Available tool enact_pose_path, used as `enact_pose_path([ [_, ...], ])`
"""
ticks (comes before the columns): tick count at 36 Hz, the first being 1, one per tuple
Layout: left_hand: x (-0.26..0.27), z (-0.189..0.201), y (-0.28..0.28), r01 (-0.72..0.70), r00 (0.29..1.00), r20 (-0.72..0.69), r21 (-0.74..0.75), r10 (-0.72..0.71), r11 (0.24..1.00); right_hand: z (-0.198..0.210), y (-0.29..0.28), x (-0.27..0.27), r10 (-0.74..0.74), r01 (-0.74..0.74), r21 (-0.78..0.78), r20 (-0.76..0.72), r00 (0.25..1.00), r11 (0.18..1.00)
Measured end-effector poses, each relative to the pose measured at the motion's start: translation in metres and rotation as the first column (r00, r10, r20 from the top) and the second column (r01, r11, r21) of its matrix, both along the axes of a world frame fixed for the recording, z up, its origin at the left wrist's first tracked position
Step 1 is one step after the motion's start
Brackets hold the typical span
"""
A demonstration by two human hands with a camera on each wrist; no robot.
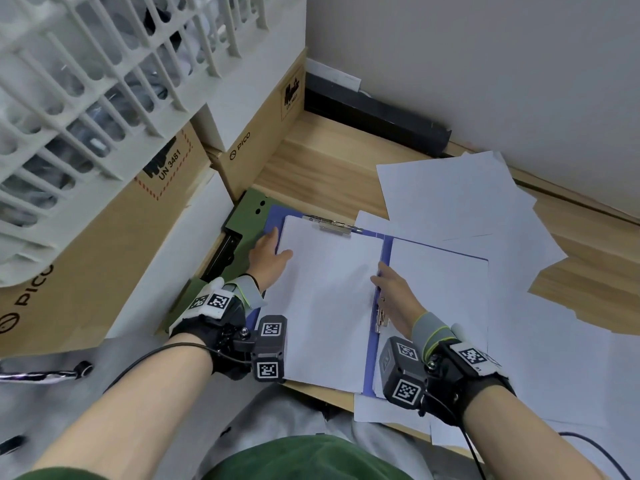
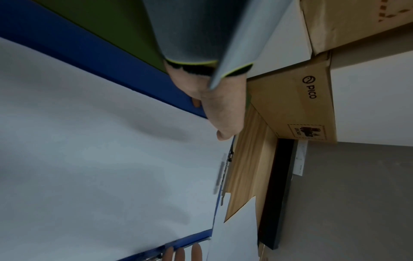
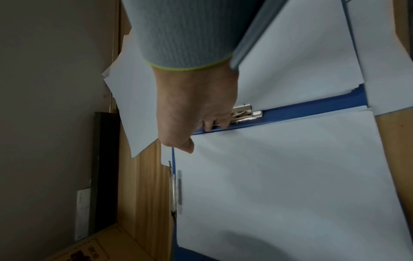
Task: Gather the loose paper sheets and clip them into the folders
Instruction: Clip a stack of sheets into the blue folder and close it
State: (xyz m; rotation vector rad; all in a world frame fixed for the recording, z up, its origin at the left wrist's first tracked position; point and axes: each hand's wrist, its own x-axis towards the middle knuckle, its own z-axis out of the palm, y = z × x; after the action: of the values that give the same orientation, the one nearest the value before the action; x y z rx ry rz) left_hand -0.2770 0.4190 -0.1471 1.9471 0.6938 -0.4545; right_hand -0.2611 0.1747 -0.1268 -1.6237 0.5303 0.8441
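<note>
An open blue folder (image 1: 387,247) lies on the wooden desk. A stack of white sheets (image 1: 329,299) covers its left half, tucked under the metal top clip (image 1: 334,226). My left hand (image 1: 273,249) rests against the stack's left edge, fingers straight along it and thumb on the paper. My right hand (image 1: 384,278) is at the stack's right edge by the spine. In the right wrist view its thumb lies on the stack (image 3: 279,176) and its curled fingers (image 3: 212,125) sit on the blue spine beside the spine clip (image 3: 245,113). Loose sheets (image 1: 450,202) lie scattered to the right.
A green folder (image 1: 247,213) lies under the blue one at the left. Cardboard boxes (image 1: 104,237) and a white slatted basket (image 1: 86,81) crowd the left side. A black bar (image 1: 374,116) runs along the wall. More loose sheets (image 1: 554,358) cover the desk's right front.
</note>
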Motion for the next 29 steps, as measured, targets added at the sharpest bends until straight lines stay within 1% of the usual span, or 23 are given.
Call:
enact_pose_path([
  [2,0.007,0.002,0.0,-0.06,0.996,0.065,0.001,0.059,0.998,0.002,-0.008,0.007,-0.058,0.058,-0.007,0.026,0.998,0.998],
  [4,0.014,0.003,-0.003,-0.112,0.985,0.126,-0.065,0.12,0.992,0.004,-0.016,0.014,-0.111,0.111,-0.002,0.036,0.993,0.994],
  [7,0.023,0.007,-0.013,-0.174,0.972,0.118,-0.218,0.203,0.96,0.006,-0.024,0.023,-0.123,0.123,0.01,0.008,0.992,0.992],
  [9,0.029,0.009,-0.021,-0.17,0.973,0.107,-0.257,0.202,0.951,0.004,-0.026,0.027,-0.122,0.122,0.022,-0.014,0.992,0.992],
  [14,0.042,0.003,-0.034,-0.143,0.985,0.058,-0.272,0.164,0.952,0.002,-0.024,0.035,-0.09,0.093,0.05,-0.051,0.995,0.994],
  [22,0.061,-0.011,-0.039,-0.232,0.971,-0.002,-0.245,0.239,0.941,-0.004,-0.017,0.057,-0.096,0.107,0.117,-0.097,0.991,0.987],
  [25,0.068,-0.019,-0.038,-0.256,0.966,-0.03,-0.234,0.256,0.938,-0.008,-0.008,0.074,-0.066,0.089,0.186,-0.125,0.99,0.979],
  [29,0.072,-0.019,-0.035,-0.248,0.969,-0.073,-0.279,0.237,0.928,-0.011,0.008,0.087,-0.074,0.09,0.14,-0.117,0.99,0.986],
])
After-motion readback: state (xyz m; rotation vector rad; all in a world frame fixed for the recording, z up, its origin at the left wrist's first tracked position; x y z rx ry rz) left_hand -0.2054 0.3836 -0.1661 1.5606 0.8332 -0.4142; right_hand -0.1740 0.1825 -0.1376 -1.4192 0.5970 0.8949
